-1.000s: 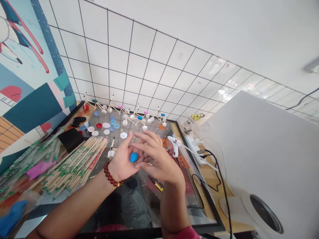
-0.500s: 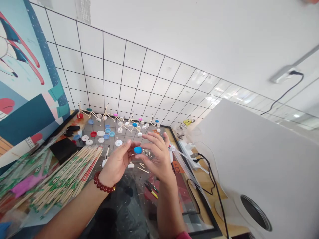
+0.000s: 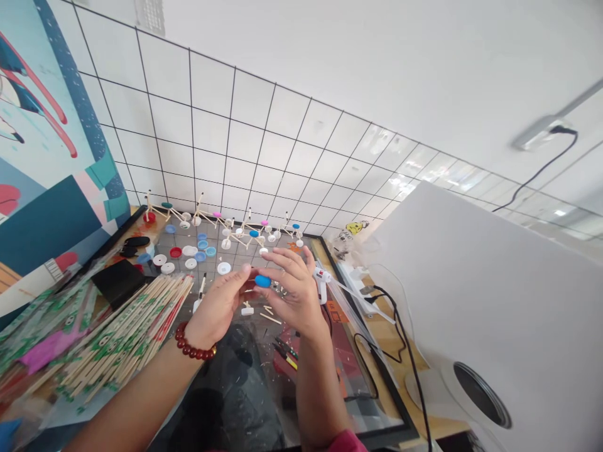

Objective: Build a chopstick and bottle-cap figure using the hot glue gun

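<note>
A small blue oval piece (image 3: 262,282), smooth and possibly clay, is held up between my hands above the dark table. My left hand (image 3: 225,297), with a dark red bead bracelet (image 3: 192,349) at its wrist, pinches it from the left; its fingertips are partly hidden. My right hand (image 3: 293,291) grips it from the right between thumb and fingers, the other fingers raised. Beneath the hands lie a white cap (image 3: 247,311) and short cut sticks (image 3: 270,318). Another white cap (image 3: 196,305) with an upright dark-tipped stick stands left of my left hand.
Several stick models (image 3: 247,238) on bottle caps line the back, near a black wire grid (image 3: 230,118). Loose blue, red and white caps (image 3: 190,250) lie before them. Wrapped chopsticks (image 3: 127,333) fill the left; pliers (image 3: 287,353), a white glue gun (image 3: 322,282) and cables (image 3: 400,314) lie right.
The blue piece has turned slightly between my fingers and looks longer and flatter. Both hands stay nearly in place, and more of the glue gun shows beside my right hand.
</note>
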Demonstrator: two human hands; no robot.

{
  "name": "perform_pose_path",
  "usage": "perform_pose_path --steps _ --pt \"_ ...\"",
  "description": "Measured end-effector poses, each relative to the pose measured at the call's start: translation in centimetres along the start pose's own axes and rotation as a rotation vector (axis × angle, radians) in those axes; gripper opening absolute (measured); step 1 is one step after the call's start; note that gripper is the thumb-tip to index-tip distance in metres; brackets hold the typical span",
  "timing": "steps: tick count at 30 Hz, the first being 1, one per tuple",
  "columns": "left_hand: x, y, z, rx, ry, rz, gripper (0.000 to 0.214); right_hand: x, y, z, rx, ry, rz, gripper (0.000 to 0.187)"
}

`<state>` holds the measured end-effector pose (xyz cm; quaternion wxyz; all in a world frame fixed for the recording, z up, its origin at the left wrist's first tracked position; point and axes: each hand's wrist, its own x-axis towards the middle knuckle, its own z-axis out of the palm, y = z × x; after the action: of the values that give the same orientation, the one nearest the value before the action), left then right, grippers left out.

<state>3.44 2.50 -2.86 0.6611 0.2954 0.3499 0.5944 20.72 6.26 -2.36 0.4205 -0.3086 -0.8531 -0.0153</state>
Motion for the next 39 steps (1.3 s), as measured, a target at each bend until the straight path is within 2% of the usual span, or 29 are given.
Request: perform_pose_path --steps 8,13,23,27,32,39 --pt "0.3 -0.4 -0.9 -0.204 -0.227 -0.207 0.033 0.2 -0.2 -0.8 0.099 -0.06 0.039 0.012" --pt "0.1 -1.1 -0.7 -0.288 -0.301 -0.239 0.031 0.3 -0.5 -1.0 0.166 -0.062 0.019 0.012" --pt "0.0 -1.0 0.0 -0.201 -0.207 -0.159 0.034 0.3 -0.5 -1.0 0.156 -0.033 0.044 0.009" --pt "0.0 -0.9 -0.1 -0.079 -0.124 -0.078 0.036 0.3 -0.5 -1.0 0.072 -0.031 0.053 0.008" --pt "-0.5 -0.3 0.2 0.068 -0.117 -0.036 0.044 0.3 -0.5 -0.9 0.065 -0.036 0.066 0.008" --pt "-0.8 0.2 0.8 0.124 -0.073 0.009 0.028 0.1 -0.2 -0.7 0.078 -0.077 0.033 0.02"
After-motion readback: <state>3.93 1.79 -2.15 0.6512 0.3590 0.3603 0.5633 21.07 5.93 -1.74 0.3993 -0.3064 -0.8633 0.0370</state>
